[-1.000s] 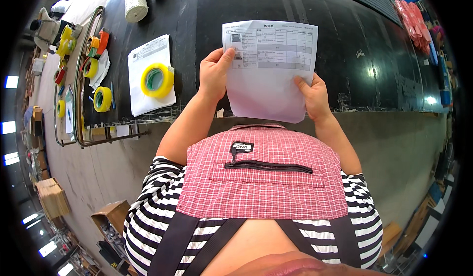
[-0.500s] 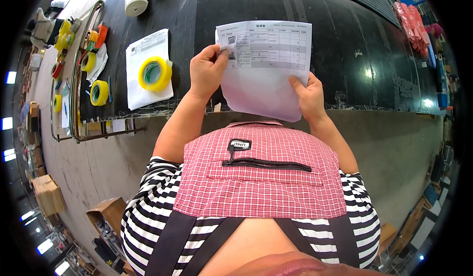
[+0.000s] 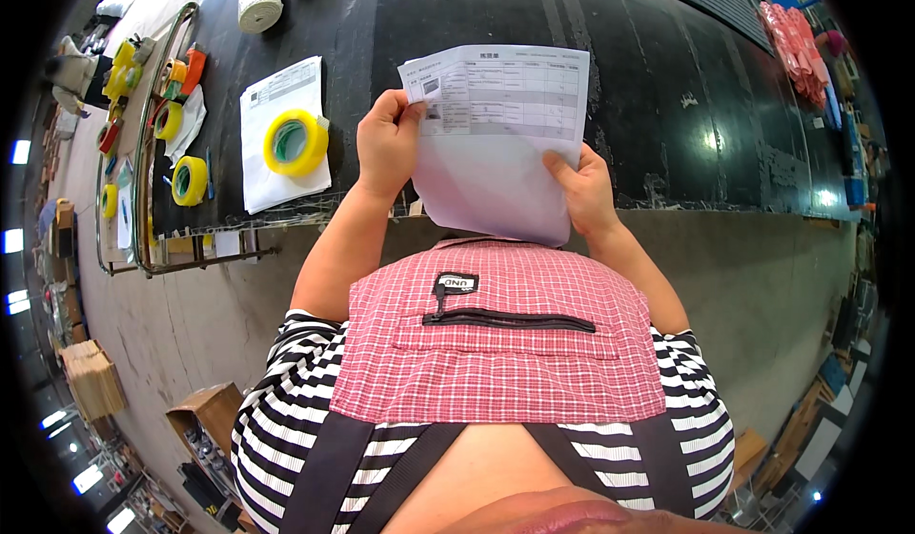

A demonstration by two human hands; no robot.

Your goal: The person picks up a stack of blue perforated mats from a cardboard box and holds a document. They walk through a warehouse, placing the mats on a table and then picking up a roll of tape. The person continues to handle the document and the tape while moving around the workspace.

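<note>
- Gripping a printed paper form (image 3: 496, 167) by its two sides, a worker's left hand (image 3: 386, 148) and right hand (image 3: 586, 191) hold it up at the centre of the frame, over the near edge of a black-topped worktable (image 3: 686, 138).
- Good handling here, by the look of it, takes light, even tension: enough to keep the ruled rows flat, too little to crease thin paper.
- Thumbs seem best placed at the margins, clear of the ruled grid and small pictures in the form's upper half.
- An extra edge at the form's upper left may be a fold or a second page; a gentle thumb slide would likely suit it better than a tug.
- The left hand is curled tight, its thumb pressed at the form's upper left; the right pinches the opposite side lower down, thumb on the blank front, fingers partly hidden.
- The form lies between both hands, its lower edge at the top of a red plaid apron (image 3: 505, 372); whether they touch cannot be told.
- At left of frame, a yellow tape roll (image 3: 317, 148) sits on white papers (image 3: 270, 186), apart from the left hand.
</note>
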